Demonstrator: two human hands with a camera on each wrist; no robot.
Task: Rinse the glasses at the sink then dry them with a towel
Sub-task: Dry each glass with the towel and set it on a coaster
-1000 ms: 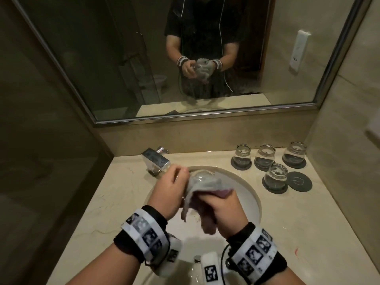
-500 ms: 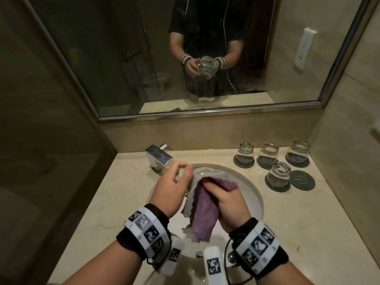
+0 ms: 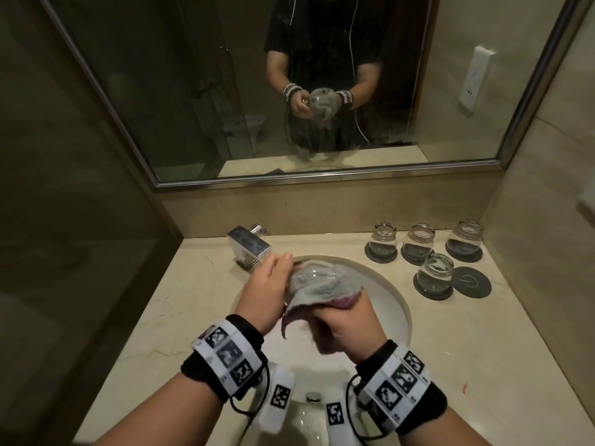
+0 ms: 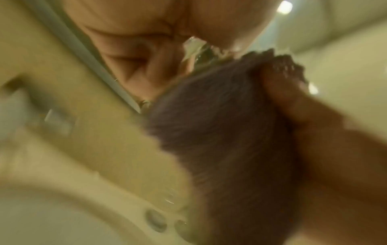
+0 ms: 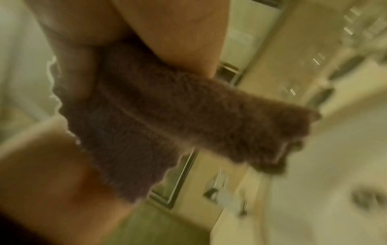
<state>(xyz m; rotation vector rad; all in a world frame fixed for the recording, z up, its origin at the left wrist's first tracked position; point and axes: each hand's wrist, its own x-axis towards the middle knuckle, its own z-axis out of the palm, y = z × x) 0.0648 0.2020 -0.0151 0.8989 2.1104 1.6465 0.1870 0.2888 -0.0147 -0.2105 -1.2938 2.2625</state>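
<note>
Over the sink basin my left hand grips a clear glass, lying sideways and mostly wrapped in a grey and purple towel. My right hand clutches the towel from below and presses it against the glass. A sliver of the glass shows between my left fingers in the blurred left wrist view, with the towel under it. The towel hangs from my right hand in the right wrist view. Several other glasses, such as the nearest one, stand on dark coasters at the right.
A chrome faucet sits at the basin's back left. One bare coaster lies by the nearest glass. A mirror covers the wall behind, and walls close in on both sides. The beige counter extends to the right.
The towel has been pulled back up around the glass, its grey side now outward. My right hand has dropped lower under the glass, and my left still holds it.
</note>
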